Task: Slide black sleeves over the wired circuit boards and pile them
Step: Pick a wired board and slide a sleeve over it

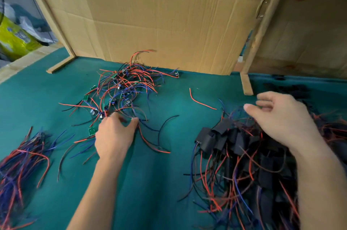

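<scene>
A good heap of sleeved boards (pixel 234 147) already lay at the right, matte black tubes over thin red, blue and black leads, while a springy tangle of bare boards (pixel 120 92) waited mid-cloth (pixel 159 183). The left hand (pixel 112 136) pinched wires at that tangle's near edge; the right hand (pixel 277 117) hovered slack-fingered over the heap, holding nothing.

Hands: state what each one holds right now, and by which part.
Left hand pinches wires at the near edge of the bare board tangle; which board they belong to cannot be told. Right hand holds nothing, open above the sleeved pile.
</scene>
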{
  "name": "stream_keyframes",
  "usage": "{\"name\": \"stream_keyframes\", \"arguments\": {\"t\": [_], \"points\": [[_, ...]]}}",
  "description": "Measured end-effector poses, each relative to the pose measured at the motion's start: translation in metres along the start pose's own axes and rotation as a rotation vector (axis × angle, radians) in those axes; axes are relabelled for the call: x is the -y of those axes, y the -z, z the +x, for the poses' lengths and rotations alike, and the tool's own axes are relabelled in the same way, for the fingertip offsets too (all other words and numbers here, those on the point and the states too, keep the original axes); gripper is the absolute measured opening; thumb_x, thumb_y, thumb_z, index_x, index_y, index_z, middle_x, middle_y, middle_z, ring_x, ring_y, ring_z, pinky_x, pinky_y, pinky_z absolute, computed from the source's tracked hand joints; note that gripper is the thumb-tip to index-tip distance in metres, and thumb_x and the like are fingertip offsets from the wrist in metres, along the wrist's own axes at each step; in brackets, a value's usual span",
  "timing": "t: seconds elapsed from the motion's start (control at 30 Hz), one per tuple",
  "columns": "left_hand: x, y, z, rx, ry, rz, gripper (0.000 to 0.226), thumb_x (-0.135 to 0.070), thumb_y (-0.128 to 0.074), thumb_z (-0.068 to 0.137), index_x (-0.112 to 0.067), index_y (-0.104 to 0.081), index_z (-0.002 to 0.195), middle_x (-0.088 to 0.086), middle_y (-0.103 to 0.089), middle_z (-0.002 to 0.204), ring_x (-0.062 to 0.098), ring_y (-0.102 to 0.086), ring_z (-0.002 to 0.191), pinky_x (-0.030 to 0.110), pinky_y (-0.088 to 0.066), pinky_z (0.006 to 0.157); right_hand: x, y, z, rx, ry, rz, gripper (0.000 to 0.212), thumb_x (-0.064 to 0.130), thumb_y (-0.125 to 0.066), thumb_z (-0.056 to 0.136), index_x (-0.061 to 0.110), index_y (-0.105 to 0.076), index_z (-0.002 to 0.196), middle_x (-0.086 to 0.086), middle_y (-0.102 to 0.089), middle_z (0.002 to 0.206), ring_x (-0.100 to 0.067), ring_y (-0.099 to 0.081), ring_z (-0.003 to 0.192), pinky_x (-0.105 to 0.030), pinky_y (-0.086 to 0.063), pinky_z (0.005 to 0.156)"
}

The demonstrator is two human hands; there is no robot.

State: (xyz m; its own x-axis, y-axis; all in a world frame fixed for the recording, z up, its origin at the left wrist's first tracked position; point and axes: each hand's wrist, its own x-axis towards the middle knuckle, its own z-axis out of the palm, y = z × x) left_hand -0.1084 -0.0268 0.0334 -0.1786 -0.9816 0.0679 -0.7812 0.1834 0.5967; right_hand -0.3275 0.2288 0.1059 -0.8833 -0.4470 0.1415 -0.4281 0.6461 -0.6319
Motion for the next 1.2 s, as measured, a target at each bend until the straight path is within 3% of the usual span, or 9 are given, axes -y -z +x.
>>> {"name": "stream_keyframes", "arguments": {"t": [0.17, 0.37, 0.5, 0.57, 0.67, 0.8, 0.87, 0.97, 1.2], "points": [[0.004, -0.001, 0.001, 0.019, -0.081, 0.007, 0.018, -0.038, -0.072, 0.082, -0.022, -0.064, 0.078, 0.016, -0.07, 0.094, 0.041, -0.062, 0.092, 0.041, -0.048, 0.079, -0.025, 0.019, 0.002, -0.02, -0.115, -0.058, 0.035, 0.037, -0.078, 0.085, 0.022, -0.074, 0.116, -0.006, -0.074, 0.121, -0.028, -0.066, 0.115, -0.036, -0.046, 0.1], [-0.012, -0.003, 0.001, 0.005, -0.091, 0.022, 0.013, -0.032, -0.068, 0.081, -0.02, -0.068, 0.088, 0.019, -0.068, 0.098, 0.042, -0.062, 0.094, 0.041, -0.046, 0.079, -0.045, 0.046, 0.001, -0.226, -0.102, 0.076, 0.017, 0.034, -0.077, 0.082, 0.028, -0.077, 0.097, 0.002, -0.077, 0.101, -0.021, -0.071, 0.104, -0.039, -0.051, 0.101], [-0.013, -0.003, -0.011, -0.098, -0.137, -0.269, 0.008, -0.023, -0.063, 0.086, -0.016, -0.06, 0.086, 0.002, -0.064, 0.079, 0.034, -0.061, 0.085, 0.039, -0.043, 0.075, -0.045, 0.066, -0.004, -0.471, -0.079, 0.175, 0.015, 0.046, -0.065, 0.072, 0.04, -0.072, 0.084, 0.012, -0.074, 0.094, -0.016, -0.069, 0.103, -0.042, -0.053, 0.101], [-0.022, 0.003, -0.027, 0.009, -0.13, -0.619, 0.007, -0.018, -0.061, 0.09, -0.013, -0.058, 0.087, 0.002, -0.071, 0.075, 0.025, -0.069, 0.075, 0.036, -0.051, 0.066, -0.046, 0.072, -0.005, -0.489, -0.069, 0.213, 0.012, 0.045, -0.065, 0.071, 0.042, -0.071, 0.081, 0.016, -0.073, 0.09, -0.016, -0.07, 0.101, -0.045, -0.054, 0.1], [-0.041, 0.019, -0.051, 0.193, -0.059, -1.123, 0.006, -0.009, -0.059, 0.092, -0.008, -0.055, 0.087, 0.007, -0.071, 0.069, 0.015, -0.064, 0.053, 0.02, -0.042, 0.041, -0.047, 0.074, 0.0, -0.369, -0.053, 0.146, 0.008, 0.042, -0.07, 0.072, 0.038, -0.073, 0.078, 0.021, -0.072, 0.083, -0.012, -0.07, 0.092, -0.038, -0.054, 0.093], [-0.065, 0.024, -0.075, 0.553, 0.074, -1.59, 0.015, -0.003, -0.052, 0.091, -0.007, -0.063, 0.101, 0.006, -0.07, 0.078, 0.006, -0.052, 0.046, 0.01, -0.033, 0.034, -0.041, 0.071, 0.041, -0.031, -0.076, -0.091, 0.01, 0.031, -0.08, 0.081, 0.031, -0.073, 0.074, 0.012, -0.073, 0.081, -0.014, -0.068, 0.088, -0.027, -0.044, 0.077], [-0.07, 0.012, -0.091, 0.706, 0.067, -1.621, 0.033, -0.005, -0.051, 0.085, -0.006, -0.062, 0.117, 0.006, -0.075, 0.1, 0.002, -0.047, 0.041, 0.01, -0.025, 0.027, -0.038, 0.061, 0.072, 0.082, -0.052, -0.262, 0.015, 0.026, -0.076, 0.087, 0.03, -0.072, 0.074, 0.001, -0.075, 0.091, -0.019, -0.066, 0.087, -0.025, -0.044, 0.073], [-0.067, -0.014, -0.112, 0.814, 0.049, -1.673, 0.052, -0.007, -0.05, 0.078, -0.007, -0.056, 0.13, 0.009, -0.068, 0.128, 0.002, -0.036, 0.032, 0.01, -0.014, 0.026, -0.054, 0.038, 0.105, 0.23, -0.085, -0.476, 0.005, 0.027, -0.069, 0.094, 0.027, -0.07, 0.089, -0.012, -0.07, 0.119, -0.032, -0.065, 0.106, -0.035, -0.052, 0.089], [-0.062, -0.043, -0.111, 0.944, -0.032, -1.589, 0.058, -0.001, -0.048, 0.079, -0.001, -0.044, 0.137, 0.013, -0.062, 0.136, 0.003, -0.026, 0.03, 0.019, -0.01, 0.031, -0.083, 0.015, 0.121, 0.304, -0.193, -0.5, 0.026, 0.029, -0.088, 0.077, 0.024, -0.065, 0.088, -0.008, -0.066, 0.118, -0.027, -0.059, 0.105, -0.036, -0.052, 0.09]]}}
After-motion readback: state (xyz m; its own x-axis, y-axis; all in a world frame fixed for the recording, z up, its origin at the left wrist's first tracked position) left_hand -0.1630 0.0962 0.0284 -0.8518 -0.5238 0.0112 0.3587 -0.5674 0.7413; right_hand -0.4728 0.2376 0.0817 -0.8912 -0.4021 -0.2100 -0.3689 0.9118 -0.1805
